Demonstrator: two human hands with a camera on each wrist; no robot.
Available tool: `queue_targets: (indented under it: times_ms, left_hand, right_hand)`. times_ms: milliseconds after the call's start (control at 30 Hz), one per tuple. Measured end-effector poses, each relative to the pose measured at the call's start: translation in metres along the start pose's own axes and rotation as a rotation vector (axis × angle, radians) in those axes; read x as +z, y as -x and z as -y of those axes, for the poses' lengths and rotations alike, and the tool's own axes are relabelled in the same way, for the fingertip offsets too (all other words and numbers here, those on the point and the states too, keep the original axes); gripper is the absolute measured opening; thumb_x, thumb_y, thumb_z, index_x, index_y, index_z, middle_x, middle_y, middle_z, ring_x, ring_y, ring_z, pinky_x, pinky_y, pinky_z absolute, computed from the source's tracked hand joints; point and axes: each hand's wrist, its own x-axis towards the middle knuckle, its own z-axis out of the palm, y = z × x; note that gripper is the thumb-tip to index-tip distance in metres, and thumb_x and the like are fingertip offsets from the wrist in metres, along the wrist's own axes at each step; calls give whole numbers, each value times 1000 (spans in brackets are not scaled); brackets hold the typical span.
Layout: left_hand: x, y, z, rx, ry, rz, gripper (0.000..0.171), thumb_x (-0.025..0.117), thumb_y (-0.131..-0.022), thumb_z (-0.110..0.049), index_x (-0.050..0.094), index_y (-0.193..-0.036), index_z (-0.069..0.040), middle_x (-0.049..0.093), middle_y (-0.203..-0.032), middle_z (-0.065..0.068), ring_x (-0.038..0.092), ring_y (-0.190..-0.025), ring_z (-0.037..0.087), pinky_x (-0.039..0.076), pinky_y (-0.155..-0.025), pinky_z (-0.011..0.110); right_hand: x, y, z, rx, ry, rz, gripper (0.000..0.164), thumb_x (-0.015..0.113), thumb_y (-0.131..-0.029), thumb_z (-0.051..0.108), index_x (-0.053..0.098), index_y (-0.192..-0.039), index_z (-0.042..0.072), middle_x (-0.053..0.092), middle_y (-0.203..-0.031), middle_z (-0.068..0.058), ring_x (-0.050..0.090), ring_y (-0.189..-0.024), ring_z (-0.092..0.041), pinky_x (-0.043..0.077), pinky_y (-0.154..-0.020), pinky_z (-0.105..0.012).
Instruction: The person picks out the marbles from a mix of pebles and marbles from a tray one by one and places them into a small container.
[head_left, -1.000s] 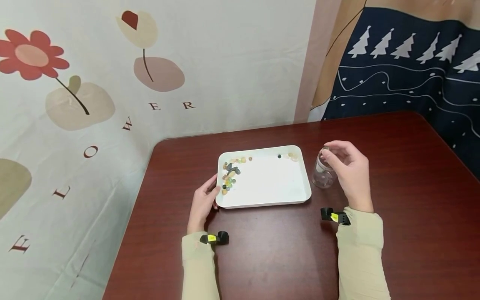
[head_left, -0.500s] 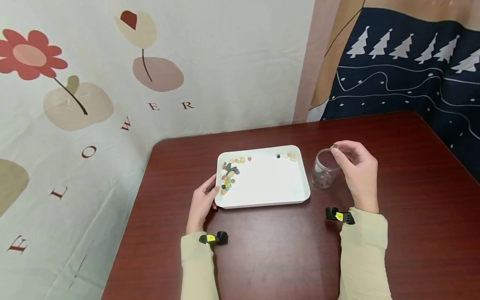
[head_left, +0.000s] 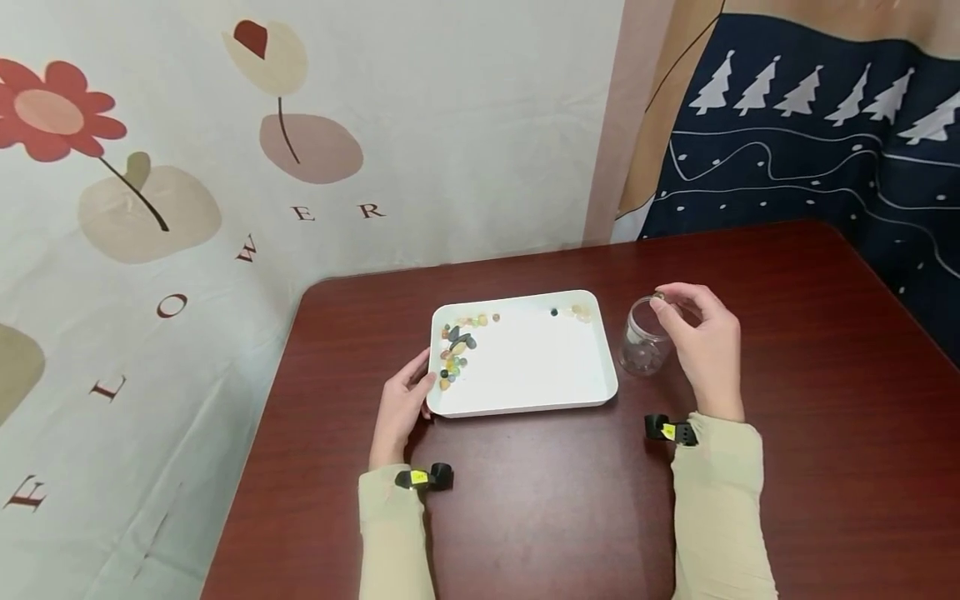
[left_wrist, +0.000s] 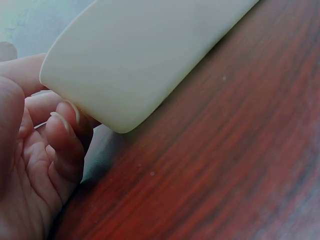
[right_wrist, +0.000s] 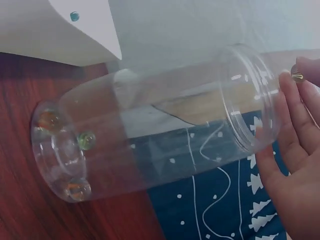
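My left hand (head_left: 399, 412) grips the left edge of a white tray (head_left: 540, 407), thumb at the rim and fingers curled against its outer side. In the tray, pebbles and marbles (head_left: 459, 340) lie mostly along the left side. To the right of the tray stands a clear plastic jar (head_left: 643, 354) without a lid. Glass marbles (right_wrist: 86, 140) sit at its bottom in the right wrist view. Between thumb and fingertips my right hand (head_left: 701, 346) pinches a small glass marble (right_wrist: 297, 75), right at the jar's mouth. Other fingers of this hand overlap the jar's rim in the right wrist view.
The tray and jar stand on a dark red wooden table (head_left: 525, 500). At the tray's far right corner lie a dark marble (head_left: 554, 312) and a few pale stones (head_left: 581, 312). Printed cloths (head_left: 465, 125) hang behind the table.
My right hand moved right, off the jar's mouth, then came back left over its rim, still pinching the marble. My left hand has stayed on the tray.
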Motion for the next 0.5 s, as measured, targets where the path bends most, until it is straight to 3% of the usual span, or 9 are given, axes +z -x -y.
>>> queue_targets:
  times_ms: [267,500]
  left_hand:
    - [-2,3,-2,-7,-28,-1,39,58,-87,-24,52,-125,-30,54,-120,-5,44,-41,18,44,-39,31]
    - [-1,2,-2,4,-19,0,39,58,-87,-24,52,-125,-31,53,-120,-6,44,-41,18,44,-39,31]
  right_hand:
    - [4,-1,-4,-47,-2,6,26,66,-80,32,67,-103,19,55,-115,11,47,-106,-5,43,-88,-22]
    - [6,-4,-9,30,-17,41,31,63,-82,34,64,-107,16,53,-120,8,49,-109,-8,41,-91,-25]
